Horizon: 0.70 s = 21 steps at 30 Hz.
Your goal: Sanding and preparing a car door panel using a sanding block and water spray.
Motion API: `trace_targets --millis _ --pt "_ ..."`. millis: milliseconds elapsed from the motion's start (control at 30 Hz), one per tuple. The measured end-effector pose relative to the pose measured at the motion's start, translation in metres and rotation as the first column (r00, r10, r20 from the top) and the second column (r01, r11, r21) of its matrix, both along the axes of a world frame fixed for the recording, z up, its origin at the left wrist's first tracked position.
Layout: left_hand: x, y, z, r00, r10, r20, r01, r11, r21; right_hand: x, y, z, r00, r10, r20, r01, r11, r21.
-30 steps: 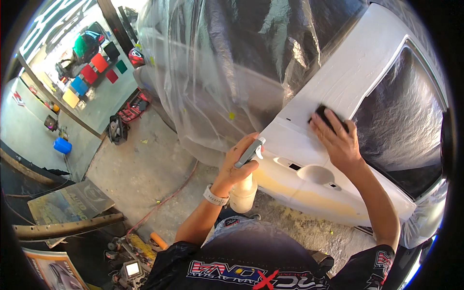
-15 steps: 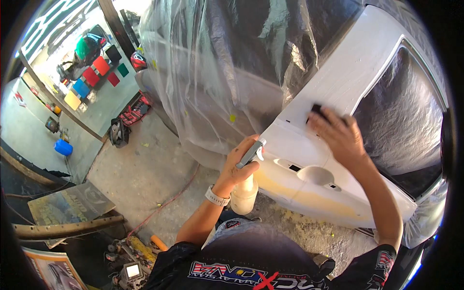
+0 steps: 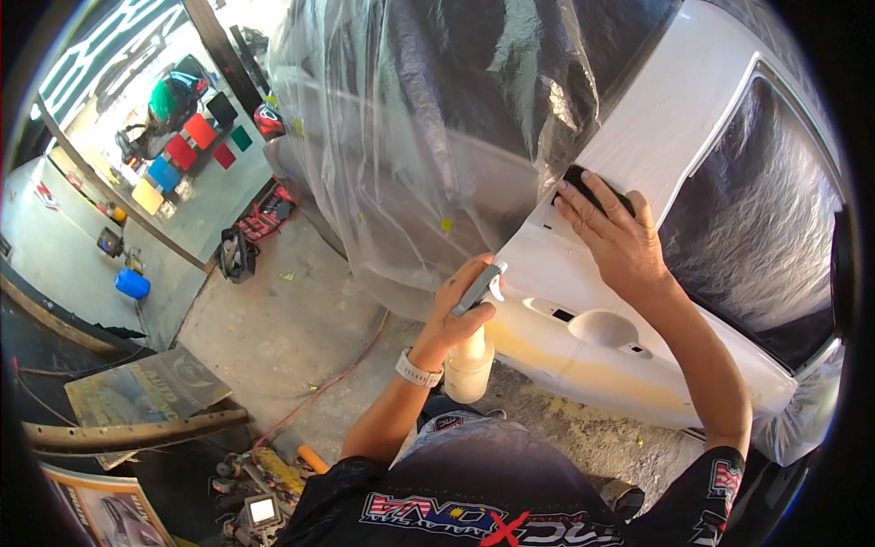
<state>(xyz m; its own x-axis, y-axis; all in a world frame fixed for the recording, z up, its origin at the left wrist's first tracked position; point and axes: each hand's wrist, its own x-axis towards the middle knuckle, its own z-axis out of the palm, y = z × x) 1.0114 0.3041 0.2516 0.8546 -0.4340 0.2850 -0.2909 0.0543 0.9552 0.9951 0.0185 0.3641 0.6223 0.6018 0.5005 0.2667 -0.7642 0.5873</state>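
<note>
My right hand [image 3: 622, 242] presses a black sanding pad [image 3: 577, 179] flat against the white-grey car door [image 3: 556, 260], on the strip beside the window opening. Its fingers lie over the pad and hide part of it. In my left hand [image 3: 458, 305], a spray bottle [image 3: 469, 372] is held by its neck, just off the door's left edge. The bottle has a grey and white trigger head and a cloudy, pale body. A handle recess [image 3: 602, 330] lies in the door below my right hand, and a yellowish patch runs along the lower door.
Clear plastic sheeting [image 3: 383, 173] covers the car's body to the left, and silvery film [image 3: 766, 228] fills the window opening. A red hose [image 3: 351, 366] crosses the concrete floor. A black bag [image 3: 237, 255], a blue container [image 3: 132, 283] and boards [image 3: 146, 387] stand farther left.
My right hand has slid the pad up and left across the door, toward the plastic-covered edge. My left hand keeps the spray bottle in nearly the same place. The view has shifted slightly.
</note>
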Motion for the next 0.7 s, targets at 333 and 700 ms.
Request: trace_targets --millis 333,700 --pt "0.001 -0.010 0.004 0.994 0.037 -0.107 -0.036 0.999 0.010 -0.012 0.092 -0.049 0.985 -0.103 -0.135 0.158 0.851 0.501" --pt "0.010 0.005 0.004 0.990 -0.092 -0.106 0.090 0.996 -0.024 -0.093 0.027 -0.064 0.881 -0.419 -0.217 0.463 0.676 0.574"
